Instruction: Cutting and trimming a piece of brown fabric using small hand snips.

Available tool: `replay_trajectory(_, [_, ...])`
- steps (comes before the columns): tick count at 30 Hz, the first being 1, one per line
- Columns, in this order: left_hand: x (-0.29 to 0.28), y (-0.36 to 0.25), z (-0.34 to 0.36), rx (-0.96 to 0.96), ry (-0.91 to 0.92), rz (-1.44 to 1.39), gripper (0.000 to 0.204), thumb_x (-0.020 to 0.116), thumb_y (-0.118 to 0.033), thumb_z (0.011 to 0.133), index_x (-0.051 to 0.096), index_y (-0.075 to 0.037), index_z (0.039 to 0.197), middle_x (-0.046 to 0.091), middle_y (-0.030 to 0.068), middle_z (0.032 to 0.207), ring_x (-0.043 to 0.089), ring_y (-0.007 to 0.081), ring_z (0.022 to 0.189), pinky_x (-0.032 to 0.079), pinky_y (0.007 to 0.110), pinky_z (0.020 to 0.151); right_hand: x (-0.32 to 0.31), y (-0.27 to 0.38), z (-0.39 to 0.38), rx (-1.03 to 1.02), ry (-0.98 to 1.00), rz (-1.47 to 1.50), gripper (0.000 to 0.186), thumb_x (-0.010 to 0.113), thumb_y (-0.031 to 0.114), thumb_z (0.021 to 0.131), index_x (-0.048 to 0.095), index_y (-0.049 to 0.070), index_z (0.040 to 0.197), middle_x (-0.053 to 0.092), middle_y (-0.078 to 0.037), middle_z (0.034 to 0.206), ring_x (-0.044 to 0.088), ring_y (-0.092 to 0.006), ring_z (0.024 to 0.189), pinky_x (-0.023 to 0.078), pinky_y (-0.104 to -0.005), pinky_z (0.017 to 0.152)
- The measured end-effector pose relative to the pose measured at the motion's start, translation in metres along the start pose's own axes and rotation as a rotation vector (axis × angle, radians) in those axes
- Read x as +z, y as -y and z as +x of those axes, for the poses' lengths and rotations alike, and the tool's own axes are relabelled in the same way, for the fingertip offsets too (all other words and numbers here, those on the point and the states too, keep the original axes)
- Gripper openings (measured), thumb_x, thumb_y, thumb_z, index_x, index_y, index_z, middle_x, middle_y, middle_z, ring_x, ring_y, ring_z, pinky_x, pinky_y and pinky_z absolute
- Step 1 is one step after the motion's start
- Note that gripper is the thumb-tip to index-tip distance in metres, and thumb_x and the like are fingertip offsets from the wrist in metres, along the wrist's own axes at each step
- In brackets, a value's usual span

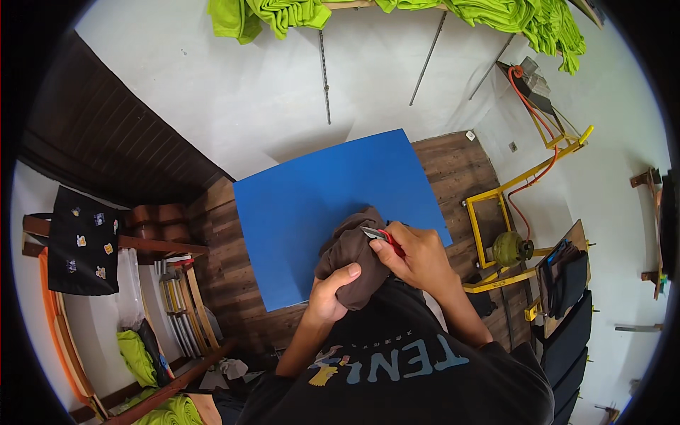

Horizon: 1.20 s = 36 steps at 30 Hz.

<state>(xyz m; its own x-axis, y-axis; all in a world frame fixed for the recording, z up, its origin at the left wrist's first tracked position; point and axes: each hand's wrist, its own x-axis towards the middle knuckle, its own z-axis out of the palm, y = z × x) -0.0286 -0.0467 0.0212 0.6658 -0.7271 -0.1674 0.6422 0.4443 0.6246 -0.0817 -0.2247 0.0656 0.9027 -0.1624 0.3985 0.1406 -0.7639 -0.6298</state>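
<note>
A bunched dark brown cloth (347, 255), perhaps a garment, is held up in front of my chest over the near edge of the blue table. My left hand (329, 294) grips its lower left side, thumb on top and the other fingers hidden by the cloth. In my right hand (418, 258) are small red-handled thread snips (372, 232). Their metal tips point left and lie against the upper part of the cloth. Whether the blades are apart cannot be made out.
Beneath the cloth stands a blue-topped table (319, 184). To the right are a yellow metal frame (489, 195) and a green gas cylinder (511, 248) with an orange hose. Lime-green garments (496, 14) are piled on the far shelf. A black printed bag (85, 241) hangs at left.
</note>
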Motion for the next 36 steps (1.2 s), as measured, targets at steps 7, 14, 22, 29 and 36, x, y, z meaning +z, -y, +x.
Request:
replay_trajectory(7, [0.001, -0.002, 0.005, 0.001, 0.034, -0.088, 0.053, 0.059, -0.009, 0.090, 0.046, 0.005, 0.139, 0.058, 0.0135, 0.130, 0.057, 0.0203, 0.120, 0.044, 0.034, 0.103, 0.004, -0.002, 0.001, -0.064, -0.005, 0.000, 0.029, 0.074, 0.025, 0.088, 0.056, 0.004, 0.077, 0.058, -0.010, 0.056, 0.060, -0.0273, 0.047, 0.044, -0.0368, 0.045])
replay_trajectory(14, [0.000, -0.001, 0.005, -0.014, 0.031, -0.088, 0.051, 0.058, -0.008, 0.091, 0.047, 0.005, 0.138, 0.058, 0.0134, 0.130, 0.058, 0.0203, 0.120, 0.045, 0.033, 0.103, 0.008, -0.002, -0.001, 0.000, -0.034, 0.009, 0.030, 0.073, 0.026, 0.088, 0.056, 0.004, 0.077, 0.058, -0.011, 0.057, 0.060, -0.0279, 0.048, 0.044, -0.0369, 0.045])
replay_trajectory(22, [-0.001, -0.002, 0.006, -0.027, 0.017, -0.112, 0.051, 0.058, -0.009, 0.090, 0.047, 0.005, 0.138, 0.060, 0.0145, 0.130, 0.060, 0.0219, 0.118, 0.047, 0.035, 0.102, 0.009, -0.003, -0.005, 0.058, -0.026, 0.027, 0.032, 0.074, 0.027, 0.088, 0.055, 0.004, 0.076, 0.058, -0.013, 0.057, 0.059, -0.0294, 0.048, 0.044, -0.0358, 0.046])
replay_trajectory(29, [-0.014, -0.029, 0.002, -0.049, 0.040, -0.142, 0.049, 0.058, -0.017, 0.091, 0.051, 0.008, 0.133, 0.064, 0.0193, 0.124, 0.065, 0.0259, 0.109, 0.051, 0.036, 0.096, -0.010, 0.003, 0.003, 0.290, -0.065, 0.659, 0.035, 0.074, 0.027, 0.087, 0.063, 0.001, 0.108, 0.048, 0.008, 0.068, 0.040, -0.0038, 0.060, 0.031, -0.0202, 0.057])
replay_trajectory(36, [-0.019, -0.076, 0.008, -0.087, 0.229, -0.086, 0.053, 0.055, -0.030, 0.095, 0.053, 0.010, 0.130, 0.065, 0.0200, 0.122, 0.067, 0.0242, 0.106, 0.053, 0.036, 0.092, -0.021, 0.010, 0.026, 0.050, 0.229, 0.519, 0.032, 0.080, 0.014, 0.079, 0.063, 0.004, 0.105, 0.055, -0.001, 0.068, 0.047, -0.0074, 0.064, 0.041, -0.0243, 0.059])
